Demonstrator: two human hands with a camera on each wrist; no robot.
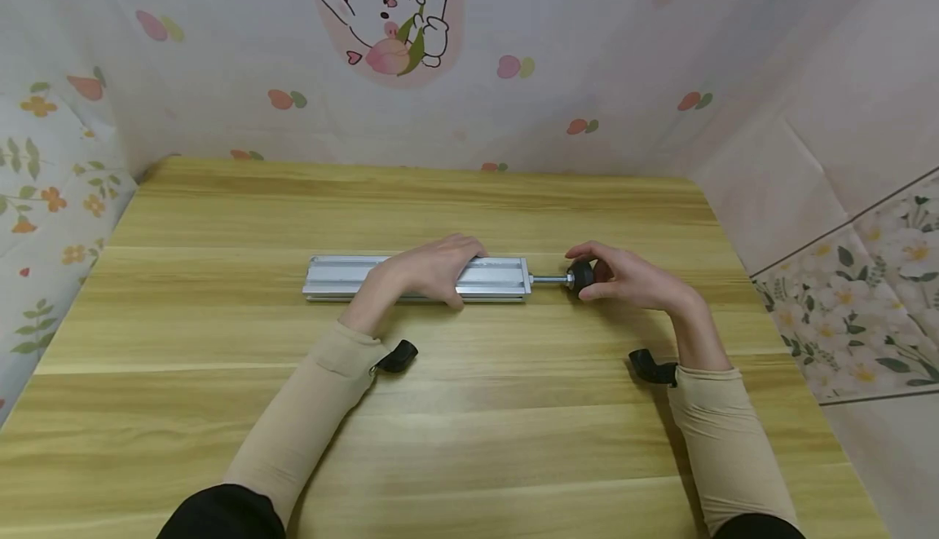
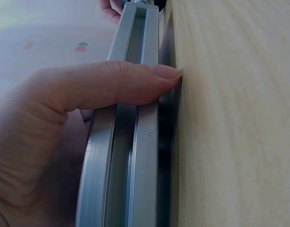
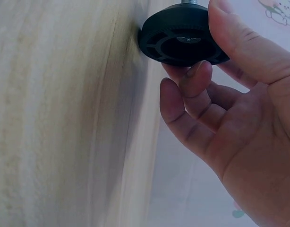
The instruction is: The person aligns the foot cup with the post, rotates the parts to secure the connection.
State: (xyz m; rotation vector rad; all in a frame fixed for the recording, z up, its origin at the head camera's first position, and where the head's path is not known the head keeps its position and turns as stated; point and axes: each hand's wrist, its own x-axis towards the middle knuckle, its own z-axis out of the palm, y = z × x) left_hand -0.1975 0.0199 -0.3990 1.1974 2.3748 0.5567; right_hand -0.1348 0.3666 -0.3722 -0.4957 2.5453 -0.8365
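Observation:
A silver slotted aluminium profile (image 1: pixel 495 275) lies lengthwise across the wooden table. My left hand (image 1: pixel 427 268) grips it across its right half, thumb on the near side; in the left wrist view the thumb (image 2: pixel 131 84) crosses a slotted face. From the profile's right end a threaded rod (image 1: pixel 550 279) sticks out, with a round black leveling foot (image 1: pixel 582 276) at its tip. Around that foot my right hand (image 1: pixel 631 278) curls its thumb and fingers. The right wrist view shows the foot's ribbed underside (image 3: pixel 157 45) beside the thumb; some fingers are partly hidden behind the foot.
The wood-grain table (image 1: pixel 469 441) extends on all sides of the profile. Patterned cloth (image 1: pixel 440 123) hangs behind its far edge, with more at both sides. Black wrist-worn devices (image 1: pixel 397 356) stick out from both beige sleeves (image 1: pixel 308 408).

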